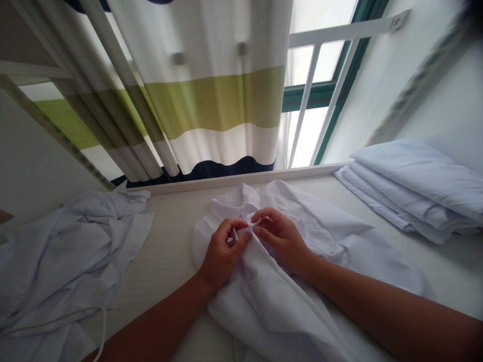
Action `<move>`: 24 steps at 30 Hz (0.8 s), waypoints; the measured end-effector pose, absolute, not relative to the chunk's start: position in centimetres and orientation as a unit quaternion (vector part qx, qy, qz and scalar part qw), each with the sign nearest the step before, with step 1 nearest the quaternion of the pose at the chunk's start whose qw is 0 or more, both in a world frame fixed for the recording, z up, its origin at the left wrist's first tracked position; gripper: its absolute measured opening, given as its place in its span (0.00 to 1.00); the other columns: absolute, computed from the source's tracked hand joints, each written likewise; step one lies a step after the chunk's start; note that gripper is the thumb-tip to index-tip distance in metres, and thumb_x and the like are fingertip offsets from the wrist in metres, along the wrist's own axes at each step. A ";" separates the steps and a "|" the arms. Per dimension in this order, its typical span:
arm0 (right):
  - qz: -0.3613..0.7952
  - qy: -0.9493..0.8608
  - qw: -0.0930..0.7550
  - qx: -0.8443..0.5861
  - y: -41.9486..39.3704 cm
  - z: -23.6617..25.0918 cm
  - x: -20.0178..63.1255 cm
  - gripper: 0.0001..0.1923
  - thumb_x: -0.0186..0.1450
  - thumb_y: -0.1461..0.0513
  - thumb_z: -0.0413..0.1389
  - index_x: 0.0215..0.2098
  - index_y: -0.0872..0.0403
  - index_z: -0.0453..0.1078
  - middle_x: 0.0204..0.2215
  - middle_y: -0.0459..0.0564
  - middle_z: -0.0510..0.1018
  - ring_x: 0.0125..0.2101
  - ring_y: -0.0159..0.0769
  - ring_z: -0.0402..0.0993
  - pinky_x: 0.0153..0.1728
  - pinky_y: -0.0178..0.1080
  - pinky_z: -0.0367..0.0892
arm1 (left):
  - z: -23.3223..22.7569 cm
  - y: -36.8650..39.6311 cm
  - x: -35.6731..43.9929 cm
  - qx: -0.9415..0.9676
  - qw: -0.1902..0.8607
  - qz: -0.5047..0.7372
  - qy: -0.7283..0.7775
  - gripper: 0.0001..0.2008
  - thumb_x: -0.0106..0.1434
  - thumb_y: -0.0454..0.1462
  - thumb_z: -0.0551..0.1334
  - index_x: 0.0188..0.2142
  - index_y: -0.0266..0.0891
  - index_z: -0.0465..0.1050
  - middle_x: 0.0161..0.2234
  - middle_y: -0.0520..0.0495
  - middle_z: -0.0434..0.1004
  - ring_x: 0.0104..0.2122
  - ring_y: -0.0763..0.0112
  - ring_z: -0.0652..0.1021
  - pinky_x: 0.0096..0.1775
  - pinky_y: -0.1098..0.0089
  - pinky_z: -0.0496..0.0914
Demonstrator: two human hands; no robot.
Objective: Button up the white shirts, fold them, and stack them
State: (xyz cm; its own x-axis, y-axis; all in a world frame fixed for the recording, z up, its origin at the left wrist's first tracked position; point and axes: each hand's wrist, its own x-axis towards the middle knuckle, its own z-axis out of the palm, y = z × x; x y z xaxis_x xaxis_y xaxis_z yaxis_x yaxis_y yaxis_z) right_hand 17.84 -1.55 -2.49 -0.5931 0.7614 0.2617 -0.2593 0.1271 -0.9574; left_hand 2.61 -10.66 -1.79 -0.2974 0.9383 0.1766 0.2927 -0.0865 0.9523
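Head view: a white shirt (271, 301) is laid out on a pale tabletop (171, 246), mid-frame, with its collar (239, 201) turned toward the far edge. Fabric just below the collar is pinched by the left hand (222, 251), thumb against fingers. The same front edge is gripped by the right hand (283, 239), thumb and fingertips brought together, almost touching those of the left (whether a button is held between them cannot be told). The cloth is gathered at that point, and loose folds are spread toward the near edge. At the left, a rumpled white cloth (75, 246) is crossed by a pale cord (103, 324). At the far right, folded white garments (418, 186) are stacked, well apart from the hands. Behind the tabletop, a window (302, 136) is partly covered by a striped curtain (211, 103) and fronted by a white railing (339, 33).
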 end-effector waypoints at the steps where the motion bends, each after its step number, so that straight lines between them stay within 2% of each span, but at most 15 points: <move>1: 0.638 -0.620 0.410 -0.199 -1.5 -2.4 17.8 0.10 0.63 0.57 0.64 0.41 0.49 0.71 0.33 0.44 0.75 0.31 0.33 0.70 0.33 0.36 0.66 | -1.8 -10.7 2.6 0.508 0.297 0.536 0.605 0.13 0.65 0.46 0.65 0.43 0.42 0.73 0.39 0.48 0.75 0.37 0.67 0.73 0.37 0.70 0.67; 6: 0.675 -0.586 0.396 -0.213 -1.0 -2.0 17.5 0.12 0.58 0.55 0.68 0.35 0.52 0.74 0.31 0.45 0.77 0.33 0.34 0.71 0.36 0.38 0.68 | -1.8 -10.8 2.6 0.495 0.279 0.572 0.591 0.11 0.63 0.44 0.67 0.39 0.41 0.72 0.37 0.49 0.75 0.35 0.68 0.74 0.37 0.70 0.67; 9: 0.690 -0.544 0.421 -0.228 -0.7 -1.9 17.6 0.12 0.58 0.55 0.68 0.34 0.52 0.74 0.31 0.45 0.77 0.32 0.34 0.72 0.36 0.38 0.68 | -1.9 -10.7 2.4 0.486 0.293 0.610 0.554 0.08 0.67 0.41 0.59 0.43 0.42 0.72 0.40 0.47 0.76 0.42 0.65 0.75 0.45 0.68 0.68; 11: 0.708 -0.483 0.457 -0.236 -0.4 -1.8 17.7 0.13 0.56 0.56 0.69 0.35 0.51 0.72 0.29 0.43 0.75 0.29 0.32 0.70 0.32 0.36 0.68 | -2.1 -10.6 2.3 0.475 0.313 0.624 0.536 0.10 0.66 0.37 0.56 0.46 0.42 0.70 0.43 0.47 0.75 0.44 0.64 0.74 0.47 0.66 0.68; 14: 0.741 -0.412 0.471 -0.242 -0.1 -1.4 17.8 0.16 0.53 0.58 0.71 0.34 0.50 0.70 0.25 0.40 0.73 0.24 0.29 0.68 0.26 0.33 0.65 | -2.3 -10.2 2.1 0.444 0.332 0.589 0.588 0.13 0.63 0.38 0.61 0.47 0.43 0.71 0.45 0.46 0.76 0.40 0.64 0.75 0.43 0.66 0.70; 16: 0.759 -0.397 0.455 -0.246 -0.1 -1.1 17.8 0.15 0.53 0.58 0.71 0.33 0.51 0.72 0.25 0.41 0.74 0.24 0.29 0.69 0.25 0.33 0.65 | -2.4 -10.0 2.0 0.428 0.342 0.554 0.627 0.14 0.62 0.42 0.65 0.46 0.42 0.74 0.44 0.45 0.77 0.40 0.63 0.76 0.42 0.65 0.70; 20: 0.780 -0.433 0.387 -0.232 -0.4 -1.3 18.0 0.13 0.55 0.56 0.70 0.34 0.52 0.77 0.29 0.45 0.80 0.29 0.34 0.74 0.33 0.37 0.70 | -2.2 -9.8 2.0 0.392 0.374 0.588 0.601 0.15 0.62 0.46 0.67 0.43 0.39 0.77 0.41 0.44 0.79 0.39 0.64 0.77 0.43 0.65 0.70; 24: 0.770 -0.520 0.331 -0.163 -0.5 -2.0 18.3 0.13 0.57 0.59 0.70 0.39 0.51 0.80 0.37 0.48 0.82 0.36 0.34 0.76 0.41 0.38 0.70 | -2.1 -9.9 2.0 0.341 0.386 0.690 0.508 0.10 0.65 0.43 0.62 0.38 0.39 0.74 0.36 0.49 0.76 0.35 0.69 0.74 0.40 0.69 0.69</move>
